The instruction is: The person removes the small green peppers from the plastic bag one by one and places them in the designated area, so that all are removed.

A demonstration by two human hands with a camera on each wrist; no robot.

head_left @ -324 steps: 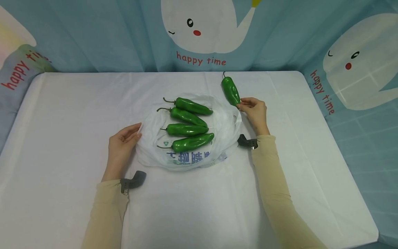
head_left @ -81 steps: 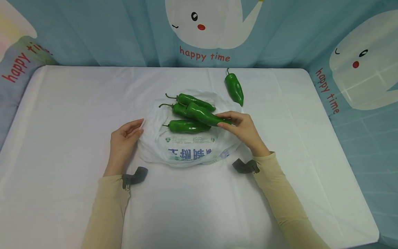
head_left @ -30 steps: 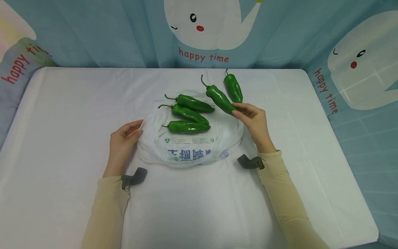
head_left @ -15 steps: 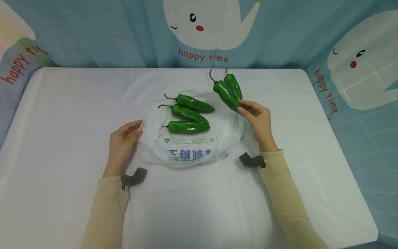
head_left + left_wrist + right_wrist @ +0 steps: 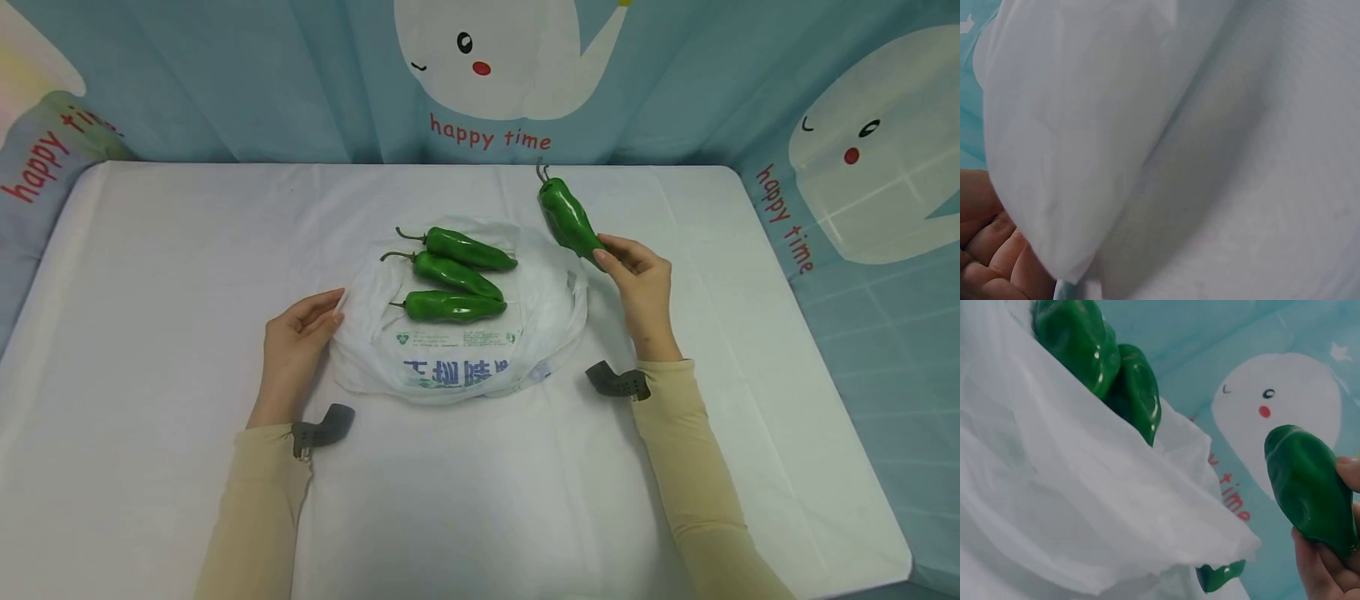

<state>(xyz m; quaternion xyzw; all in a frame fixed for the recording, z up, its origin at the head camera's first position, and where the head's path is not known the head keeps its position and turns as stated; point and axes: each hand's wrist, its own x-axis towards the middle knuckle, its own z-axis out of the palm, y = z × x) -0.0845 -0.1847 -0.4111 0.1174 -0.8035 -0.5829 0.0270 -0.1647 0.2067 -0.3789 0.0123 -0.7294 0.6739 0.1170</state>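
Curtain (image 5: 322, 83): blue, whale-printed, hanging right behind it all.
Counter (image 5: 450, 500): white-covered, carrying the lot.
White bag (image 5: 547, 275): and look, spread open — feather-light, I'd say, limp, easily torn; best taken by the rim.
Three peppers (image 5: 453, 275): lying inside that rim, stems to the left.
Left hand (image 5: 300, 333): a narrow grip, thumb and fingers pinching the bag's edge.
Right hand (image 5: 641, 287): here's the grip on a pepper's tapered end.
Held pepper (image 5: 573, 227): just past the bag's far right side; glossy, probably light, firm and a bit slick — the tip works, the middle should tip less.
Other pepper (image 5: 1219, 577): a glimpse past the bag; from above, the held one covers most of it. Touching? Can't tell.
Stems (image 5: 542, 172): two, side by side, likely fragile, no handle.
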